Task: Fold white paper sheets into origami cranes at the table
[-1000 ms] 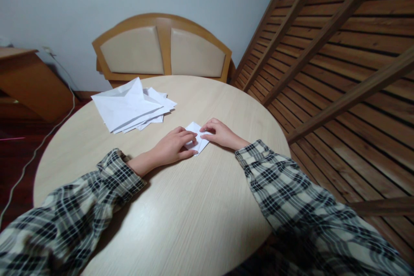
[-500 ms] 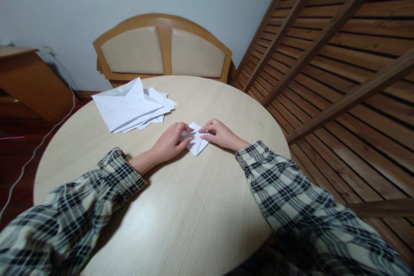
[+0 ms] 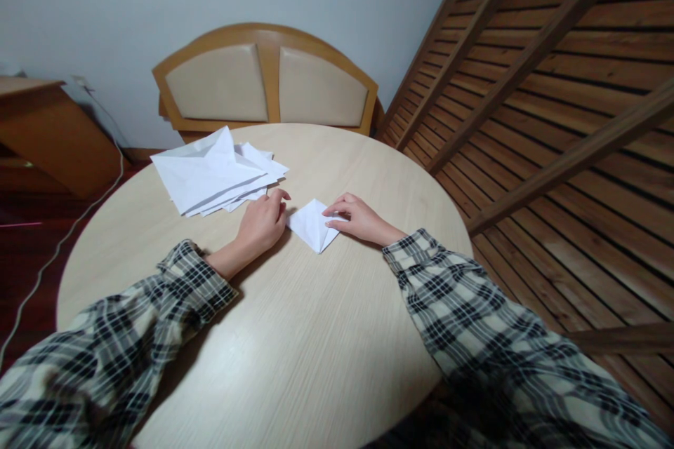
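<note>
A small white folded paper [image 3: 312,224], diamond-shaped with a crease down its middle, lies flat on the table. At its right corner my right hand [image 3: 359,217] has the thumb and fingers closed on the paper's edge. My left hand [image 3: 262,222] is beside the left corner, its fingers loosely bent with the index finger apart from the others. Nothing shows in that hand; whether its fingertips touch the corner is hard to see.
Behind my left hand lies a pile of larger white folded papers [image 3: 210,175]. Everything rests on a round pale wooden table [image 3: 295,337]. A wooden headboard with cream panels [image 3: 221,88] stands beyond it, and a slatted wooden panel [image 3: 547,119] rises at right.
My left hand has moved left off the folded paper, uncovering its left half. My right hand and the paper have stayed in place.
</note>
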Available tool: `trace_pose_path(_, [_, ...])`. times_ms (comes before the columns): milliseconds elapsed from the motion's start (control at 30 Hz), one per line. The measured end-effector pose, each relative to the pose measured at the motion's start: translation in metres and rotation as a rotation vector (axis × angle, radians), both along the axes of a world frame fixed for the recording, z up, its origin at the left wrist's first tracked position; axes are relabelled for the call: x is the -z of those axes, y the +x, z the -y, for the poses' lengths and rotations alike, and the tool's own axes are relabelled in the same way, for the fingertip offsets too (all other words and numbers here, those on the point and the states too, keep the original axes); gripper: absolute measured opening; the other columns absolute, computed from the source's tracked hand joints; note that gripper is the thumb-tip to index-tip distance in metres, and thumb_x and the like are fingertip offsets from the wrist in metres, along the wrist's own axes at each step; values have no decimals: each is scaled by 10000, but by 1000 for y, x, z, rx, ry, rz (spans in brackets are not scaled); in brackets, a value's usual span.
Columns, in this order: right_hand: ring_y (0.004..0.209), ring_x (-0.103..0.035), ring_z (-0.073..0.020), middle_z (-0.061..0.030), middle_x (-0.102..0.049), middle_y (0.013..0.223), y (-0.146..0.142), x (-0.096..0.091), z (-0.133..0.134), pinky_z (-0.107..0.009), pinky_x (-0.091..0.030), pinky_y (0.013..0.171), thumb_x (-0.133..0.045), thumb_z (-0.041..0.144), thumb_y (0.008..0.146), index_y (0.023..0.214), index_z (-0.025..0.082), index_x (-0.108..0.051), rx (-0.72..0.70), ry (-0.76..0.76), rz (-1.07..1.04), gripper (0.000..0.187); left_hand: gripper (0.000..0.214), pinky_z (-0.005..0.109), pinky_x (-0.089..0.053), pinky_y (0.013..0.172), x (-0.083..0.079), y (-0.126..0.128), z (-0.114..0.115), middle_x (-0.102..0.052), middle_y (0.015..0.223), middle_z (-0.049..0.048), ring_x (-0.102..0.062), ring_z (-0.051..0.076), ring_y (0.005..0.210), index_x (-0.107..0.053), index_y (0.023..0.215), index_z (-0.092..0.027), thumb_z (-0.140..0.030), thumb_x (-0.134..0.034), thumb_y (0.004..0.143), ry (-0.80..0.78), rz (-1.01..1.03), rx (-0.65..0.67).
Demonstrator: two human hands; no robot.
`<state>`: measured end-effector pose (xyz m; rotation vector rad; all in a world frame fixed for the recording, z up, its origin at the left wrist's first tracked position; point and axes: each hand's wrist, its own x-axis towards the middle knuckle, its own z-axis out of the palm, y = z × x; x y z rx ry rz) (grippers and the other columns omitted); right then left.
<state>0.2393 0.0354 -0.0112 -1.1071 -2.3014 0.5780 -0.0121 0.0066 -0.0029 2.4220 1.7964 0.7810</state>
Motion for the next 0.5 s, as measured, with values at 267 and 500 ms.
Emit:
trace_pose_path(267, [996,-570,-207,-71,-622,1014,1,0,0,-373,-458,922,-753,273,844,1076,232,-754,-1,-7,6,236,271,405,-443,754,2,-1,-2,-653,866,93,-576,238,788,-583,1107,-162,-128,-433,885,-9,110,67])
trace_pose_path(500, [1003,-576,-211,-75,-631,1007,0,-3,3,-382,-462,926,-751,256,844,1081,228,-755,-6,-14,-2,239,233,388,-477,816,-1,0,-2,-660,903,69,-591,215,840,-618,929,-175,-141,-404,841,-83,410,227])
